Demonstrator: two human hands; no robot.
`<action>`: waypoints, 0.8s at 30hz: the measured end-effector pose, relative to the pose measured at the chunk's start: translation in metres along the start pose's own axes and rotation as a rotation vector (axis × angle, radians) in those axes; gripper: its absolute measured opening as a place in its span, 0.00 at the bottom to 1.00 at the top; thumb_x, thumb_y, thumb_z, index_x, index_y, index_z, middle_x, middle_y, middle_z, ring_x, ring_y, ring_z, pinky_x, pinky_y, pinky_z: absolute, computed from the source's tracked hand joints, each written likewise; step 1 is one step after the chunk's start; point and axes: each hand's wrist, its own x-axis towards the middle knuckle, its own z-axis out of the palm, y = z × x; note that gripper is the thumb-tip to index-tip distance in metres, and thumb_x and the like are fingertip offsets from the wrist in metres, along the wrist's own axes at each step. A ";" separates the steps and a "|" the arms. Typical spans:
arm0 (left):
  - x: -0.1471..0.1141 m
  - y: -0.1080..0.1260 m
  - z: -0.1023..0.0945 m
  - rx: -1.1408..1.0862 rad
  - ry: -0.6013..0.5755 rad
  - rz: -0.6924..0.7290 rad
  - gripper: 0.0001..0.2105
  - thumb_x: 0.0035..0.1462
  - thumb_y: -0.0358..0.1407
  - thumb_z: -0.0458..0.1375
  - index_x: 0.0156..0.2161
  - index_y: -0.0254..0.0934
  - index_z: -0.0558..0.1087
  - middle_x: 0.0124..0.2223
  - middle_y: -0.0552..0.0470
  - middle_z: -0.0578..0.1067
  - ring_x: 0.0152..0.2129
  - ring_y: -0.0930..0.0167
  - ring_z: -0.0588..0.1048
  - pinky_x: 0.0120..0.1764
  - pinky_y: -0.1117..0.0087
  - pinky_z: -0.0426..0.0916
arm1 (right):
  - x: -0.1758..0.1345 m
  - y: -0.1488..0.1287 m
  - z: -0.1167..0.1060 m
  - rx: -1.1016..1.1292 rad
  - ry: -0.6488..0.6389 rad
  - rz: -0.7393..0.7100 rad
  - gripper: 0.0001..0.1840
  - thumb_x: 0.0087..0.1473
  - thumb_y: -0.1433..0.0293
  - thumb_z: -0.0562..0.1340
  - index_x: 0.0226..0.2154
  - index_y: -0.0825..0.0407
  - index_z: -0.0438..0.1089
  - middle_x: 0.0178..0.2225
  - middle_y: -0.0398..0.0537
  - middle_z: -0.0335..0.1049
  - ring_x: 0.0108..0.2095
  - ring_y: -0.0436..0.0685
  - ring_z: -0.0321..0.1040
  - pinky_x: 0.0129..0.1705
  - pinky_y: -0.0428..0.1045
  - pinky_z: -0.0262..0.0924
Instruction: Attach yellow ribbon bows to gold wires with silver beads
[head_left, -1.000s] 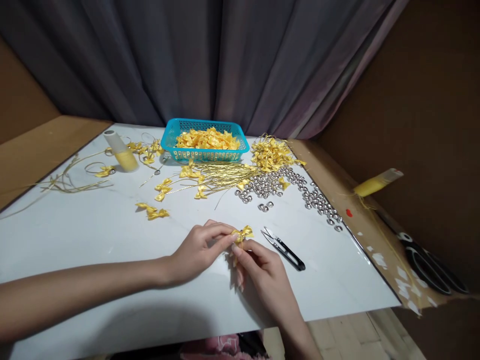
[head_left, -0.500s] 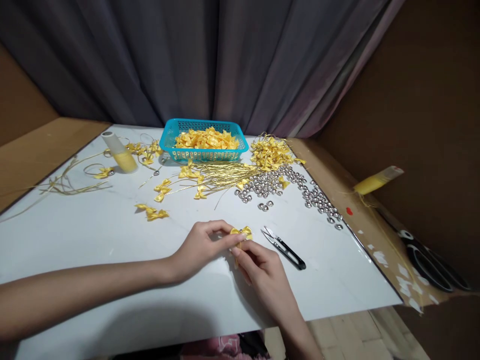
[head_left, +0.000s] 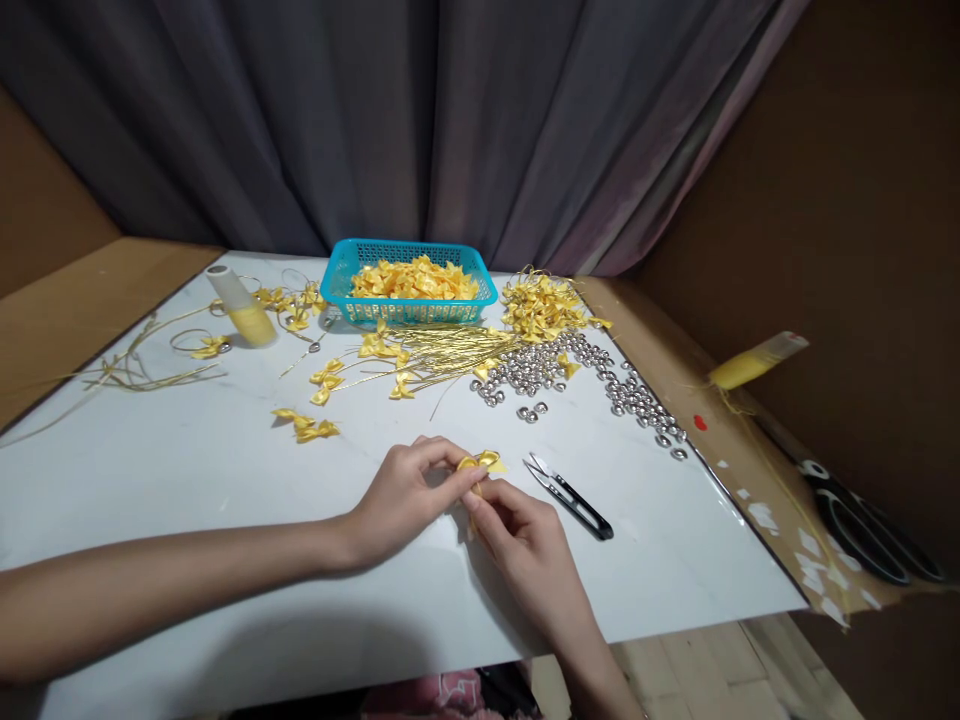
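Steadily, pinching the yellow bow [head_left: 488,459] in the left hand [head_left: 416,485] and apparently a thin strand [head_left: 476,489] just below in the right hand [head_left: 529,525], over the near middle of the desk [head_left: 247,480], left of the black snips [head_left: 574,500], best pull gently and evenly without crushing the bow

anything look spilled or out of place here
Mildly, yes: loose silver beads trail to the right edge of the white tabletop with no container around them. Beyond it, white scraps litter the brown board, along with a red spot. Nothing looks plainly damaged.
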 end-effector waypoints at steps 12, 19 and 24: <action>0.000 -0.001 -0.002 0.073 0.002 0.028 0.09 0.56 0.38 0.56 0.28 0.36 0.73 0.29 0.52 0.74 0.30 0.71 0.71 0.37 0.68 0.63 | -0.005 0.009 0.008 0.025 0.126 -0.088 0.02 0.52 0.72 0.58 0.29 0.53 0.66 0.19 0.38 0.64 0.17 0.46 0.56 0.20 0.42 0.54; -0.001 0.001 -0.002 0.057 -0.022 0.040 0.09 0.56 0.37 0.56 0.29 0.36 0.72 0.31 0.52 0.74 0.31 0.71 0.71 0.38 0.67 0.63 | -0.005 0.011 0.008 -0.159 0.225 -0.266 0.05 0.55 0.74 0.56 0.32 0.52 0.67 0.18 0.37 0.62 0.18 0.46 0.59 0.23 0.42 0.56; -0.002 0.000 -0.002 0.075 -0.043 0.060 0.08 0.57 0.37 0.55 0.29 0.36 0.72 0.31 0.52 0.75 0.32 0.70 0.71 0.39 0.66 0.62 | -0.007 0.008 0.007 -0.216 0.237 -0.248 0.05 0.56 0.74 0.55 0.32 0.52 0.67 0.17 0.37 0.63 0.17 0.47 0.59 0.22 0.43 0.57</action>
